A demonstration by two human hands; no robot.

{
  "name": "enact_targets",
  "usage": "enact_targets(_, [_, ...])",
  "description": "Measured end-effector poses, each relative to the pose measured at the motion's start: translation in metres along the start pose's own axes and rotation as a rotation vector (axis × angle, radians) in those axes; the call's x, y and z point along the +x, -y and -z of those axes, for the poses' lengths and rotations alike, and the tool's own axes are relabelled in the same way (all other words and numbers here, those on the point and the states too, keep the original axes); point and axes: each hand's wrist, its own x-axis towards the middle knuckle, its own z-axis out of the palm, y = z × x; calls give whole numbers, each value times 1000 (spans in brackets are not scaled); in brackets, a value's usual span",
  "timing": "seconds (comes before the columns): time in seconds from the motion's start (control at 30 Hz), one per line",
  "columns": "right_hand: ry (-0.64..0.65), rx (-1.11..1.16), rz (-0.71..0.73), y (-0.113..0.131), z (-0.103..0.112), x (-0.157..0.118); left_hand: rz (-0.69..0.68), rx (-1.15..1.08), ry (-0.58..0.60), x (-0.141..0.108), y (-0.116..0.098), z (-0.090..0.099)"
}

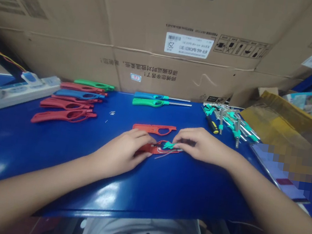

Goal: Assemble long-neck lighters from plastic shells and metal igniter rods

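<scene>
In the head view, my left hand grips the handle end of a red lighter shell half just above the table. Thumb and fingers of my right hand pinch a lighter nozzle assembly with a turquoise trigger and a metal tube, at the shell's front end. The trigger lies over the shell's opening; how far it is seated I cannot tell. A thin metal strip or wire sticks out below the shell. Just beyond my hands lies another red shell half.
Several red, blue and green shells lie at the left, beside a white power strip. Two lighters with metal tubes lie at the back. A pile of turquoise nozzle assemblies and a screwdriver are at the right. A cardboard wall stands behind.
</scene>
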Motion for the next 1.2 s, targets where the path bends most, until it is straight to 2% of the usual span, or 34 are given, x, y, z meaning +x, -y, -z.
enact_targets(0.23, [21, -43, 54, -4, -9, 1, -7, -22, 16, 1, -1, 0])
enact_targets(0.4, [-21, -45, 97, -2, -9, 1, 6, -35, 33, 0, -2, 1])
enact_targets(0.67, [53, -288, 113, -3, -10, -1, 10, -65, 46, 0, -2, 0])
enact_targets(0.93, [96, -611, 140, 8, -10, -2, 7, -36, 49, -1, -3, 1])
enact_targets(1.2, [99, -562, 175, 8, -20, 1, -1, -37, 53, -1, -3, 0])
